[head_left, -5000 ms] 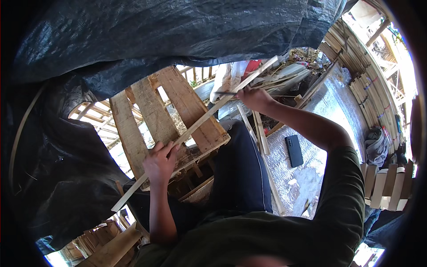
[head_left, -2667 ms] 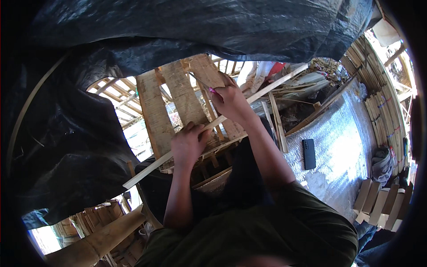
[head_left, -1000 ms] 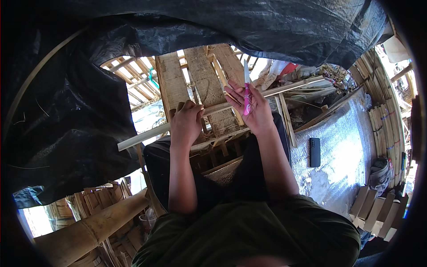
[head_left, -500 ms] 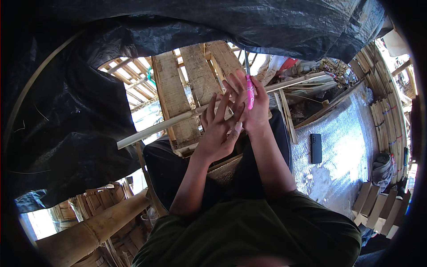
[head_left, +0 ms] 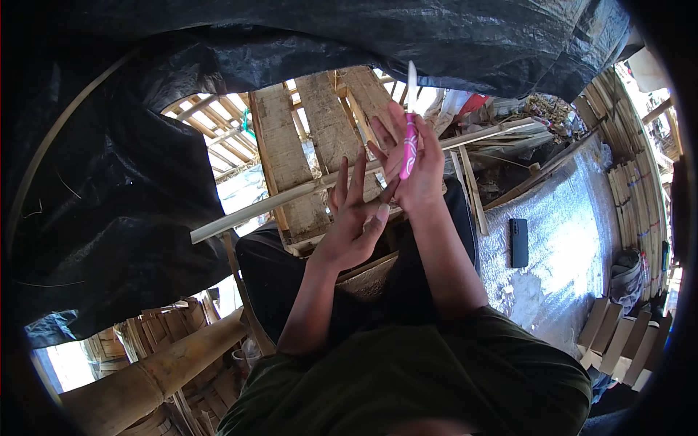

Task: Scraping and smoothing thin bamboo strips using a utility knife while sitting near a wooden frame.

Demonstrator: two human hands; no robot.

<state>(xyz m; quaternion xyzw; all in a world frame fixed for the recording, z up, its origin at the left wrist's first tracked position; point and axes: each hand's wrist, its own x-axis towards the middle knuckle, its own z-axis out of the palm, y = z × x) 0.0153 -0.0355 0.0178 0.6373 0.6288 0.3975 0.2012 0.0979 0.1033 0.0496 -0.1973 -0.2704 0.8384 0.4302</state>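
My right hand [head_left: 419,178] is turned palm up, its thumb pressing a knife [head_left: 408,149] with a pink patterned handle against it. The bright blade points up and away from me. Some of that hand's fingers are stretched out to the left. Close beside it, my left hand [head_left: 354,221] has its fingers spread, with the index fingertip touching or almost touching the right palm. Nothing shows in the left hand. Behind both hands a long pale bamboo strip [head_left: 254,215] lies slantwise across the wooden plank bench [head_left: 287,149].
Black plastic sheeting [head_left: 131,189] hangs at the left and along the top. A dark phone [head_left: 518,243] lies on a silvery mat [head_left: 560,283] to the right. Bundled bamboo strips [head_left: 632,200] stand beyond it. A thick bamboo pole [head_left: 156,374] runs at the lower left.
The knife has turned so its blade now shows broad and bright. My left hand has drawn slightly down and away from the right palm, fingers still spread.
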